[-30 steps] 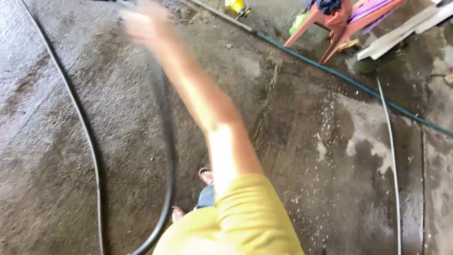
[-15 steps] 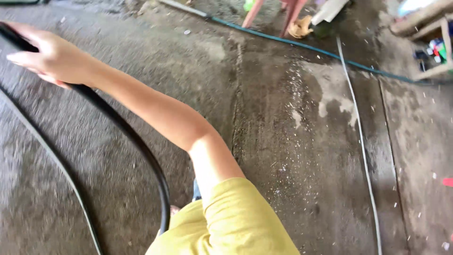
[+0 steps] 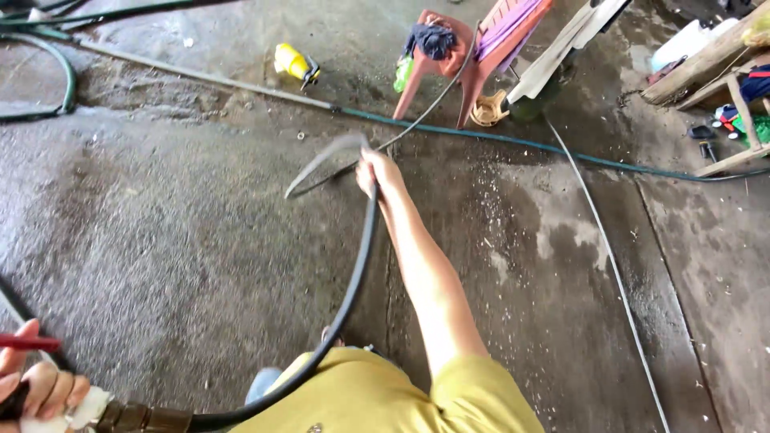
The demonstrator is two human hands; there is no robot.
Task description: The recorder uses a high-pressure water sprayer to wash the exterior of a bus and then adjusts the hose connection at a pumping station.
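**Black hose stretched between two hands**

The right hand point(image 3: 378, 172) reaches far out, fingers clenched round the hose point(image 3: 357, 269), lifting it off the floor point(image 3: 200, 240) so its blurred free end arcs leftward; the left hand point(image 3: 40, 389), at the floor's near left corner, grips the brown coupling point(image 3: 144, 417) with a white wrap, anchoring that end. Count: one held hose; one green hose point(image 3: 561, 148) crossing the far floor; one thin cable point(image 3: 609, 256); two pink chairs point(image 3: 473, 48); one yellow bottle point(image 3: 293, 62).
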